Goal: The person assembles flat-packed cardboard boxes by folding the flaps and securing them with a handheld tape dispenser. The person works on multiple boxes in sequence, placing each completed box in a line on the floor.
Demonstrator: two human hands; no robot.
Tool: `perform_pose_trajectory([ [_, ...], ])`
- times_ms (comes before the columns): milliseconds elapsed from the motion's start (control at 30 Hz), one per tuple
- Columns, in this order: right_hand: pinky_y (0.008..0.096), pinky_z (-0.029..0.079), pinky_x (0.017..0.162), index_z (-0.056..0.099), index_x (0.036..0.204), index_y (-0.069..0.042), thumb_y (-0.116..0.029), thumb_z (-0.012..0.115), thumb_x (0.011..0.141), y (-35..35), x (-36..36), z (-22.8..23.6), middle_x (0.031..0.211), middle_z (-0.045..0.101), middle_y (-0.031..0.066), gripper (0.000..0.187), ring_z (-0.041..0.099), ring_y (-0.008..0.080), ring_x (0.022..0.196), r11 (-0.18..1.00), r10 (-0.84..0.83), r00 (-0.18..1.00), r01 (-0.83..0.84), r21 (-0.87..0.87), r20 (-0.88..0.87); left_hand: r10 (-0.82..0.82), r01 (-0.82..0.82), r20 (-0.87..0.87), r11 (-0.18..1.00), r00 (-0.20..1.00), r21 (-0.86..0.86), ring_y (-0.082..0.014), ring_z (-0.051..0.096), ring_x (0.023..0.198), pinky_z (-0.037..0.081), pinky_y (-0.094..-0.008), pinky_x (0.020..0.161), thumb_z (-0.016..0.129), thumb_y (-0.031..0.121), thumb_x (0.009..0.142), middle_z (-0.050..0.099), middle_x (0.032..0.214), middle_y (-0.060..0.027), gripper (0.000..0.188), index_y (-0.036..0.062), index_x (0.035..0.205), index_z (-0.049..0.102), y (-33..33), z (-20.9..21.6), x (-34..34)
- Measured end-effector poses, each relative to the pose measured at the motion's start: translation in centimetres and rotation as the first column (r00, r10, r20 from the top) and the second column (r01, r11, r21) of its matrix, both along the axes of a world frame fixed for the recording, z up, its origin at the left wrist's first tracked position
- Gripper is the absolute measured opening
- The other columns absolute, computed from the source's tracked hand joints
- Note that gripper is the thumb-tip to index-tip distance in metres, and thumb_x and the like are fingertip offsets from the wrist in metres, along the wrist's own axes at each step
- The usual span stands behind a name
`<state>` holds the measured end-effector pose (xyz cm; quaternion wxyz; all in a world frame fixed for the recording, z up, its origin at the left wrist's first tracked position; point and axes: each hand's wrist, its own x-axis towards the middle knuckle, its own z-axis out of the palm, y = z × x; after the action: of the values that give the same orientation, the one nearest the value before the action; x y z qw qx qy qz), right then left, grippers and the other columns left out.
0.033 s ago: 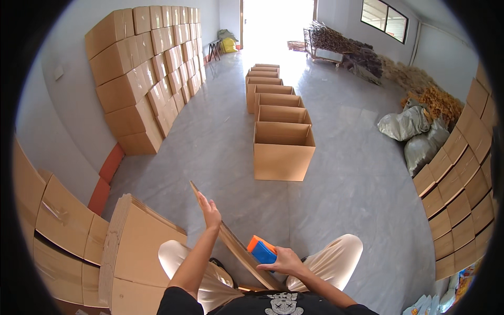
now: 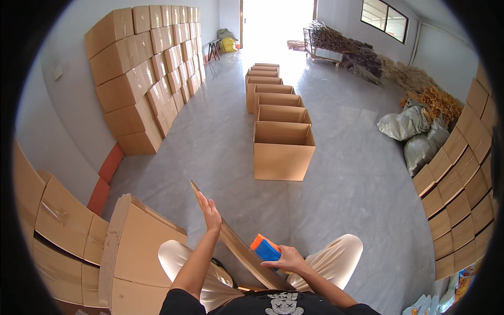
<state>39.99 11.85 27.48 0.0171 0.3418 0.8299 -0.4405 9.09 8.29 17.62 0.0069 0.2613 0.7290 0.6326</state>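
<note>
A folded-flat cardboard box [image 2: 247,262] stands tilted on edge between my knees, its long edge running away from me. Flat against its left side, near the far end, lies my left hand [image 2: 209,212] with fingers stretched out. My right hand [image 2: 287,260] is closed round a block-shaped blue and orange tool [image 2: 266,249], just right of the cardboard. Its exact kind I cannot make out. Whether the tool touches the cardboard is unclear. To my left stands a stack of flattened cardboard boxes [image 2: 144,244].
Ahead, a row of open-topped boxes [image 2: 283,163] stretches toward the bright doorway. Stacked cartons line the left wall [image 2: 123,84] and the right side [image 2: 457,194]. Grey sacks [image 2: 404,124] and dried plant bundles [image 2: 341,42] lie along the right wall.
My right hand and the blue and orange tool have shifted slightly to the right, away from the cardboard. My left hand has stayed in place.
</note>
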Motion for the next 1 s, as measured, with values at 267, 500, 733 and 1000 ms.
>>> perform_pose_trajectory([
  [267, 0.0369, 0.049, 0.077, 0.067, 0.089, 0.000, -0.070, 0.072, 0.054, 2.9, 1.0, -2.3, 0.083, 0.067, 0.0167, 0.079, 0.065, 0.0289, 0.082, 0.987, -0.163, 0.979, 0.163, 0.007, 0.123, 0.079, -0.060, 0.098, 0.982, 0.992, -0.181, -0.0292, 0.037, 0.127, 0.028, -0.0335, 0.106, 0.043, 0.006, 0.087, 0.035, 0.139, -0.0220, 0.067, 0.0011, 0.146, 0.011, -3.4, 1.0, -0.1],
  [500, 0.0422, 0.050, 0.067, 0.061, 0.084, 0.004, -0.058, 0.070, 0.065, 0.3, 0.6, -1.3, 0.074, 0.064, 0.0217, 0.065, 0.065, 0.0348, 0.075, 0.947, -0.152, 0.986, 0.165, 0.276, -0.070, -0.024, 0.279, 0.605, 0.901, 0.796, -0.331, -0.0168, 0.057, 0.060, 0.046, -0.0300, 0.053, 0.045, -0.007, 0.068, 0.057, 0.078, -0.0051, 0.040, 0.0031, 0.107, 0.053, -8.1, 5.2, -3.5],
  [733, 0.0354, 0.050, 0.059, 0.062, 0.084, 0.005, -0.043, 0.072, 0.074, 5.1, 7.8, -1.8, 0.070, 0.064, 0.0154, 0.050, 0.064, 0.0234, 0.064, 0.737, -0.620, 0.720, 0.670, 0.082, -0.312, -0.502, 0.355, 0.108, 0.428, 0.858, -0.831, -0.0316, 0.064, 0.089, 0.049, -0.0364, 0.075, 0.047, -0.010, 0.065, 0.067, 0.097, -0.0168, 0.050, 0.0048, 0.111, 0.061, -9.2, 9.0, -9.3],
  [1000, 0.0251, 0.051, 0.064, 0.056, 0.106, 0.002, -0.029, 0.075, 0.072, 1.6, 12.3, 6.5, 0.086, 0.064, 0.0073, 0.051, 0.063, 0.0151, 0.074, 0.793, -0.609, 0.452, 0.336, -0.508, -0.652, -0.613, 0.186, -0.028, 0.281, 0.789, -0.942, -0.0358, 0.059, 0.100, 0.049, -0.0417, 0.082, 0.054, -0.010, 0.065, 0.062, 0.110, -0.0166, 0.072, 0.0099, 0.133, 0.044, -7.3, 7.4, -7.3],
])
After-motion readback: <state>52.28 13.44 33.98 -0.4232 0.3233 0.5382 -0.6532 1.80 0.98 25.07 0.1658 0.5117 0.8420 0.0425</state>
